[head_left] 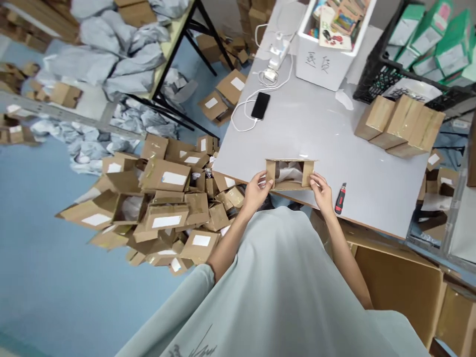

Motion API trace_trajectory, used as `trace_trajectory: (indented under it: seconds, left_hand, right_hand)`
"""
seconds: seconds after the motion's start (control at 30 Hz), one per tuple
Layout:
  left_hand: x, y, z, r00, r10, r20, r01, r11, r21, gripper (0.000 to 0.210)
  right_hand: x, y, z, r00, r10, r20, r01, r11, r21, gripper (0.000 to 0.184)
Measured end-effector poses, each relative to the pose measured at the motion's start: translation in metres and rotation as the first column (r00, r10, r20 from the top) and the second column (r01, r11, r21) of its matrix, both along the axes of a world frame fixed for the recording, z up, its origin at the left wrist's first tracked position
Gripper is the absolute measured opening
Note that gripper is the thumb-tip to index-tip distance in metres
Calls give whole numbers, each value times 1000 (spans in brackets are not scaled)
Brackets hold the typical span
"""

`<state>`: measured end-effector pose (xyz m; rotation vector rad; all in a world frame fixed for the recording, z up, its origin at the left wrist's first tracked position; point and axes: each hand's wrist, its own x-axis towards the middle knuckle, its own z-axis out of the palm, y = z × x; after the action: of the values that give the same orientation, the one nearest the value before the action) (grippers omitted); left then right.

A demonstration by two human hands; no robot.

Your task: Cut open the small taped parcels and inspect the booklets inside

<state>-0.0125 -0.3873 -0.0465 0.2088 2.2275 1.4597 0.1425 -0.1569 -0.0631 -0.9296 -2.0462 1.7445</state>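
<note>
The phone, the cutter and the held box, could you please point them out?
Phone (pixel 261 106): head view, on the screen.
Cutter (pixel 339 200): head view, on the handle.
Held box (pixel 307 173): head view, on the right side.

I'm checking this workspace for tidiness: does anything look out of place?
Yes: left of the table, cartons lie heaped on the floor at odd angles, some gaping open. It looks dumped rather than stacked.

cardboard box | open | pale wrapping inside | at table edge
</note>
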Motion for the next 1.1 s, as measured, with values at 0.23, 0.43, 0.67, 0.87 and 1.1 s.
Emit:
trace_trajectory:
  seconds: [0.23, 0.43, 0.67, 0.87, 1.1]
  left_hand:
    - [-32, -101, 5, 963, 262, -64, -256, 962, 95, 50]
    - [-48, -233, 8, 810, 580, -85, -567, 813, 134, 52]
    - [-40, -356, -14, 573, 815, -88, -803, 580, 136, 53]
    - [-37, -395, -28, 275, 919, -283, -939, 319, 126, 48]
    - [-75, -329, -32, 634, 755, -167, -753, 652, 89, 40]
  right_hand:
    - [-91, -76, 21, 966, 257, -16, -257, 966, 4, 53]
    - [-178, -188, 23, 818, 573, -54, -573, 820, 13, 48]
    - [-268, -319, 15, 543, 830, -124, -839, 542, -44, 62]
    - [-293, -362, 19, 400, 900, -171, -916, 386, -111, 64]
    - [-230, -271, 10, 659, 747, -86, -739, 622, -257, 52]
